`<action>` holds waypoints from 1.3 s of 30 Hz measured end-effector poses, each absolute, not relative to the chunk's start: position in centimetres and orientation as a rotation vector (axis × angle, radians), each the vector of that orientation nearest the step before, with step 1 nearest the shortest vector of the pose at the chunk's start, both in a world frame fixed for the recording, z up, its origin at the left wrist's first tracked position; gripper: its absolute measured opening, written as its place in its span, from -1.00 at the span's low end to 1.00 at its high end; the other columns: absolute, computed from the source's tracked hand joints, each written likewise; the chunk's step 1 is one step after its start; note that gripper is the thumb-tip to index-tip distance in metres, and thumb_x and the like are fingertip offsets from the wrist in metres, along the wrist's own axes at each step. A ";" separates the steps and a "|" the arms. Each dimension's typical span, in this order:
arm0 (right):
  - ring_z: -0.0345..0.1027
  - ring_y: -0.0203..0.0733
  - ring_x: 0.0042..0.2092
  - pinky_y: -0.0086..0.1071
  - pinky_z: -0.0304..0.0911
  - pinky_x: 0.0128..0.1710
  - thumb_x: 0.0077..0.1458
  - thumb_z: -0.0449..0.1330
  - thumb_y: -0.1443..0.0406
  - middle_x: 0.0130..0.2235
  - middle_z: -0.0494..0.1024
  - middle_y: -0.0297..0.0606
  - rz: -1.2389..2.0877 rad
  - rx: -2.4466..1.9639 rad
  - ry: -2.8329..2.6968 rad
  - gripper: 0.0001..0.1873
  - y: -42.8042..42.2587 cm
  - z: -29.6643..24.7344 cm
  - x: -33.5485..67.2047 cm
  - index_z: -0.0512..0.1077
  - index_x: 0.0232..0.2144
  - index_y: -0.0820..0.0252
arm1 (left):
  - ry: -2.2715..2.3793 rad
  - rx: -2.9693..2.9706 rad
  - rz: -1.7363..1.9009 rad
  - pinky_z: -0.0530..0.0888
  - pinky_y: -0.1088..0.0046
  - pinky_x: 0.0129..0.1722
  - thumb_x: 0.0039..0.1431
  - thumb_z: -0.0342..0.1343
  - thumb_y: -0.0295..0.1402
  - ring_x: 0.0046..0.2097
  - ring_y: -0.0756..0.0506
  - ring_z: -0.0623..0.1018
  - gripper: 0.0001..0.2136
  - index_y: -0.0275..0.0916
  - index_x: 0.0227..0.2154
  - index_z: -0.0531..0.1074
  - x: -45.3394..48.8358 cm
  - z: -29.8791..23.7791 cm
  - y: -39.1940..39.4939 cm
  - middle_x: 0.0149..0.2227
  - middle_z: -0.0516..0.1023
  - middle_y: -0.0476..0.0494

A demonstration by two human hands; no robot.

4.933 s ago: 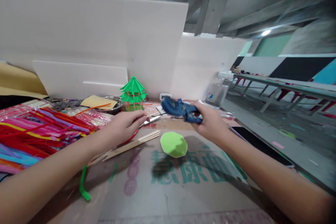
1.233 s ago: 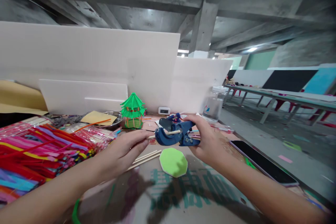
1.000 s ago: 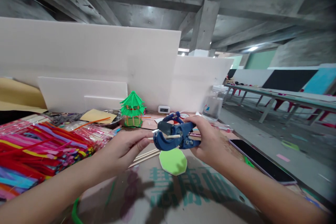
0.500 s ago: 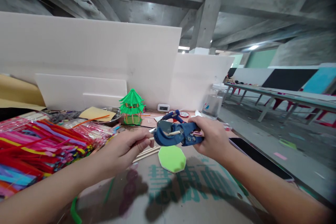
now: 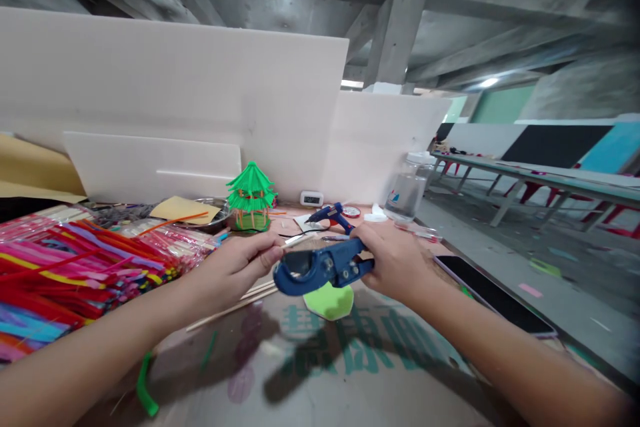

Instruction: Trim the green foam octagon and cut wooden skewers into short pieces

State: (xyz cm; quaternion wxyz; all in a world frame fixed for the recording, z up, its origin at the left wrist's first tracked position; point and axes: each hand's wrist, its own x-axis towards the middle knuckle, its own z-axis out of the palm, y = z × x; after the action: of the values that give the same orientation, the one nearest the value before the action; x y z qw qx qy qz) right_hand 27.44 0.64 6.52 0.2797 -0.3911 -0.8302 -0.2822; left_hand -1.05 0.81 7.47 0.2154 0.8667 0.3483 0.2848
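Observation:
My right hand point(image 5: 393, 260) grips the handles of a blue cutter tool point(image 5: 313, 269), held over the cardboard-covered table point(image 5: 325, 373). My left hand point(image 5: 237, 265) is closed in a pinch around a thin wooden stick, just left of the cutter's round jaw. I cannot tell whether the stick reaches into the jaw. A light green foam octagon point(image 5: 331, 300) lies on the table right under the cutter. Several loose wooden sticks point(image 5: 233, 305) lie below my left hand.
A pile of coloured pipe cleaners point(image 5: 75, 267) fills the left side. A small green pagoda model point(image 5: 251, 196), a blue glue gun point(image 5: 333, 216), a clear jar point(image 5: 407, 187) and white foam boards stand at the back. A phone point(image 5: 493, 293) lies at right. A green pipe cleaner piece point(image 5: 145, 392) lies near the front.
The cutter has dropped lower and tilted, jaw now down-left over the green octagon. The stick seen across its jaw earlier no longer shows there. My left hand stays pinched beside it.

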 end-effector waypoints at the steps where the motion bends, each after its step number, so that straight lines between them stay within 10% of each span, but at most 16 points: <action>1: 0.39 -0.08 -0.38 -0.32 0.18 -0.40 -0.15 0.09 0.40 -0.41 0.53 -0.18 -0.675 -1.107 -2.227 -0.83 0.7 6.6 27.3 0.36 -0.40 0.17 | 1.015 2.401 0.802 0.36 0.48 -0.30 0.32 -0.17 -0.12 -0.27 -0.10 0.47 -0.66 -0.22 -0.28 0.41 -1.1 7.7 0.9 -0.32 0.50 -0.05; 11: 0.41 -0.11 -0.36 -0.37 0.20 -0.41 0.08 0.15 0.00 -0.38 0.54 -0.24 -0.145 -1.367 -1.916 -0.62 2.8 7.0 27.8 0.42 -0.24 0.17 | 1.453 2.663 0.335 0.36 0.44 -0.30 0.20 -0.07 -0.24 -0.30 -0.14 0.53 -0.71 -0.20 -0.36 0.55 -2.4 6.0 3.6 -0.34 0.58 -0.16; 17: 0.39 -0.12 -0.36 -0.37 0.18 -0.41 0.06 0.16 -0.03 -0.39 0.53 -0.25 -0.087 -1.416 -1.902 -0.60 2.7 6.9 27.6 0.43 -0.25 0.16 | 1.464 2.685 0.294 0.34 0.43 -0.30 0.14 0.01 -0.26 -0.21 -0.16 0.53 -0.75 -0.15 -0.19 0.52 -2.4 5.1 3.7 -0.20 0.58 -0.17; 31: 0.40 -0.11 -0.36 -0.37 0.18 -0.42 0.05 0.16 0.01 -0.37 0.54 -0.22 -0.060 -1.406 -1.920 -0.61 2.6 7.1 27.3 0.44 -0.25 0.20 | 0.985 2.655 -0.231 0.14 0.49 -0.63 -0.09 0.15 -0.40 -0.59 -0.01 0.37 -0.94 -0.16 -0.56 0.51 -1.2 4.5 -1.9 -0.57 0.52 0.01; 39: 0.41 -0.14 -0.36 -0.38 0.20 -0.40 0.07 0.16 0.04 -0.36 0.55 -0.23 -0.067 -1.359 -1.954 -0.63 2.7 6.8 27.4 0.45 -0.20 0.19 | 0.459 2.194 -0.076 0.41 0.61 -0.32 0.13 0.17 -0.34 -0.27 -0.01 0.57 -0.76 -0.11 -0.11 0.52 0.5 8.9 -5.0 -0.24 0.63 -0.02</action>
State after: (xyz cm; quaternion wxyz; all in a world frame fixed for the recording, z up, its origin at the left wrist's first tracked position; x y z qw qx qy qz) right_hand 27.40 2.69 6.78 0.3712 -0.5300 -0.7619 -0.0263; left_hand 0.50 -5.02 8.87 0.4343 0.8812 0.1844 -0.0306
